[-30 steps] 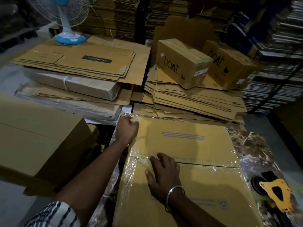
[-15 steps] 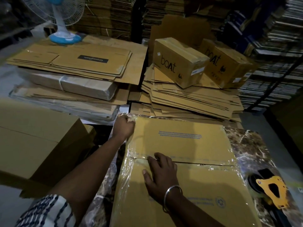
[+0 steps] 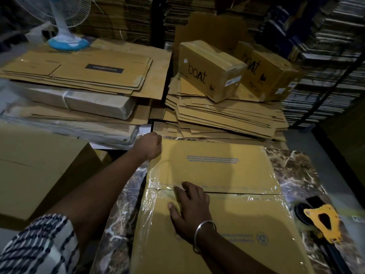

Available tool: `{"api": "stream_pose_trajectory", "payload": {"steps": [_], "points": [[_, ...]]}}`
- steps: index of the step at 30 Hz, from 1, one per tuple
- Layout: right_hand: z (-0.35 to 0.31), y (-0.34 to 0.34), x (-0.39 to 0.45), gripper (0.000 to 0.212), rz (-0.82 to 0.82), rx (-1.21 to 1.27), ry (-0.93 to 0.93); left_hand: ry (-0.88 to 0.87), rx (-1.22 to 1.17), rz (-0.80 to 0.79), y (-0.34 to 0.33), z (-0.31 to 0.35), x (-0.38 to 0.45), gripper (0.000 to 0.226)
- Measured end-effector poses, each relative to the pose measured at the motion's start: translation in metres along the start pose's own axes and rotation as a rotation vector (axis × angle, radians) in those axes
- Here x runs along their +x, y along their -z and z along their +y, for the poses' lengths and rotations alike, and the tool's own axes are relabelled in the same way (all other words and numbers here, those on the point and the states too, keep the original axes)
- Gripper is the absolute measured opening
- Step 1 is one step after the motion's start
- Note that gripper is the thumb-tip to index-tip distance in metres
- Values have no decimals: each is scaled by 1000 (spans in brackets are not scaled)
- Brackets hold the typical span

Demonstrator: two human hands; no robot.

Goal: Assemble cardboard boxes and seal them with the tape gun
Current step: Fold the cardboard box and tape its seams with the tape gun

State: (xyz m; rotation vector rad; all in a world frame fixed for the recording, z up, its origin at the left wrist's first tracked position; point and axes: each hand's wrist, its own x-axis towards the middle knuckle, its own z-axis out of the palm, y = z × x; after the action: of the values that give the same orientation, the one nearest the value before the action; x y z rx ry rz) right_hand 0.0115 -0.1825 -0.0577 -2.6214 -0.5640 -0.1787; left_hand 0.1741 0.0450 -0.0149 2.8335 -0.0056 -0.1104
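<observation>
The cardboard box (image 3: 217, 194) is laid flat beneath both hands. The far-left corner is gripped by the curled fingers of the left hand (image 3: 148, 144). The right hand (image 3: 190, 210) is pressed flat, fingers spread, against the taped seam (image 3: 237, 191). The tape gun (image 3: 322, 222) is positioned well right of the fingers.

The cardboard box (image 3: 215, 194) is lying flat-topped on the marbled bench (image 3: 296, 171), its two brown top flaps meeting at a seam running crosswise. Clear tape (image 3: 237, 189) is covering that seam, glinting and wrinkling where it is wrapping over the box's left edge. Blue printed lines are showing on the far flap, and a round blue mark on the near flap. The tape gun (image 3: 322, 220), yellow-framed with a dark roll, is resting on the bench just beside the box's right edge, not touching it.
</observation>
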Motion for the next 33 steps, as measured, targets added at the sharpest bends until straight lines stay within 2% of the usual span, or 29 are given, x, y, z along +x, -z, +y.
{"api": "stream_pose_trajectory", "payload": {"steps": [3,5,7,10,12,14,16,19,21,23,28,31,33], "points": [[0,1,0,49,-6,2,1,-30,50,-37,1,-1,3,13],[0,1,0,49,-10,1,4,-11,-52,-48,-1,-7,7,26],[0,1,0,49,-14,10,5,91,-356,-12,-4,-16,9,34],[1,2,0,47,-25,13,1,274,-884,-6,-7,-17,8,24],[1,2,0,46,-30,18,1,372,-1041,6,-10,-15,10,19],[2,2,0,46,-22,19,12,377,-1026,45,-18,-21,17,19],[1,1,-1,47,-13,-9,-7,286,-853,57,-24,-28,22,25],[-4,2,1,61,9,-124,-200,149,-465,103,-27,-25,12,37],[-5,3,3,69,-8,-122,-316,119,-397,167,-26,-23,7,45],[-4,2,5,73,-66,-82,-363,141,-422,178,-28,-25,5,48],[-5,6,9,77,-68,-38,-335,256,-609,227,-33,-43,-20,33],[-2,4,16,75,-75,24,-281,365,-859,231,-40,-69,-47,27],[1,2,20,73,-75,51,-259,429,-1054,257,-44,-79,-70,35]]}}
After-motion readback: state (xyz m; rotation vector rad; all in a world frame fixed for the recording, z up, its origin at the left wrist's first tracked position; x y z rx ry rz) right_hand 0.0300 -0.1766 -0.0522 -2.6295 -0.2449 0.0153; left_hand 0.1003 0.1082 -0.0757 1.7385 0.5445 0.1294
